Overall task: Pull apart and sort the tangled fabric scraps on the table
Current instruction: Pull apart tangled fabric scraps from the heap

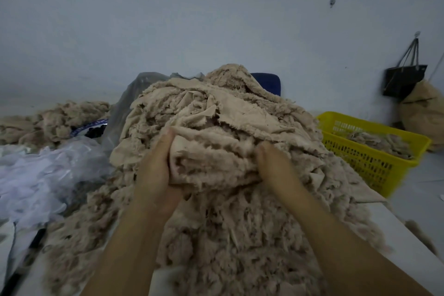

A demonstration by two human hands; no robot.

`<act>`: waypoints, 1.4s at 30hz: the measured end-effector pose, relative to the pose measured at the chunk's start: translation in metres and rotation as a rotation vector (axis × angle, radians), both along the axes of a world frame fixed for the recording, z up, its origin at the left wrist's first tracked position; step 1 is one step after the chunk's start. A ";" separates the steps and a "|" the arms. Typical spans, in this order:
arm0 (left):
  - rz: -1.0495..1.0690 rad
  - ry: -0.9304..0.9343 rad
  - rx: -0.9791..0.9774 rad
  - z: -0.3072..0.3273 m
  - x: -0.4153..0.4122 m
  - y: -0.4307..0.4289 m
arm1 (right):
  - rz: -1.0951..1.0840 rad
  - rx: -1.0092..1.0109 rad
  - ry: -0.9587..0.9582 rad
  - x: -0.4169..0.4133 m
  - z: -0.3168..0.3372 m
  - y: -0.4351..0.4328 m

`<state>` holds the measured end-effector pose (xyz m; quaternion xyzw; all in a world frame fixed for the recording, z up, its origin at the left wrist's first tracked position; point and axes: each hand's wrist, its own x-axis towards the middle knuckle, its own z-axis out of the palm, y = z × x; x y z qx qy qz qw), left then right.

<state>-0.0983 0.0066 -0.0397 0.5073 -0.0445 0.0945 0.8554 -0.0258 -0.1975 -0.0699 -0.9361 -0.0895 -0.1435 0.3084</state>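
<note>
A tall heap of beige frayed fabric scraps (216,108) covers the middle of the table. Both hands hold one bundle of scraps (211,158) at the front of the heap. My left hand (156,170) grips its left side, thumb up against the cloth and fingers under it. My right hand (274,163) digs into its right side; its fingertips are buried in the fabric. Loose shredded scraps (228,235) lie below the bundle, between my forearms.
A yellow plastic basket (374,163) holding some scraps stands at the right. White plastic sheeting (40,175) lies at the left, another beige pile (48,120) behind it. A clear bag (129,103) leans behind the heap. The white table edge (408,230) runs at lower right. A black bag (403,79) hangs on the wall.
</note>
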 end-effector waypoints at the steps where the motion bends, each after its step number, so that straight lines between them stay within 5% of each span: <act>1: 0.010 0.004 -0.005 0.000 0.001 0.005 | -0.038 0.097 -0.011 -0.001 -0.001 -0.009; 5: -0.070 0.046 0.235 -0.006 0.002 -0.006 | 0.336 0.183 -0.059 -0.022 0.019 0.009; 9: -0.182 0.068 0.251 -0.006 0.003 -0.013 | 0.603 0.095 0.013 -0.028 0.032 0.032; 12: -0.289 0.011 0.282 -0.006 -0.001 -0.006 | 0.487 -0.007 -0.077 -0.020 0.030 0.020; 16: -0.159 0.168 0.662 -0.014 0.004 0.003 | 0.219 0.277 -0.275 -0.005 0.041 -0.001; 21: 0.137 0.303 0.997 -0.028 0.022 0.007 | 0.106 0.624 -0.064 -0.002 0.045 -0.010; 24: 0.086 0.117 1.348 -0.024 0.024 -0.003 | 0.172 0.510 -0.035 -0.009 0.049 -0.007; 28: 0.085 -0.239 0.987 0.012 0.013 -0.034 | 0.372 0.480 0.005 -0.019 0.053 0.005; 32: 0.089 -0.112 0.825 0.022 0.020 -0.043 | 0.341 0.270 -0.076 -0.016 0.050 0.001; 35: 0.072 -0.057 0.519 0.019 0.016 -0.042 | 0.336 0.138 -0.094 -0.016 0.032 -0.005; 39: 0.020 -0.009 0.193 0.007 0.006 -0.036 | 0.091 -0.051 -0.057 0.011 0.002 -0.025; 42: 0.064 -0.076 0.020 0.014 0.008 0.000 | -0.150 0.090 0.095 0.021 -0.019 -0.061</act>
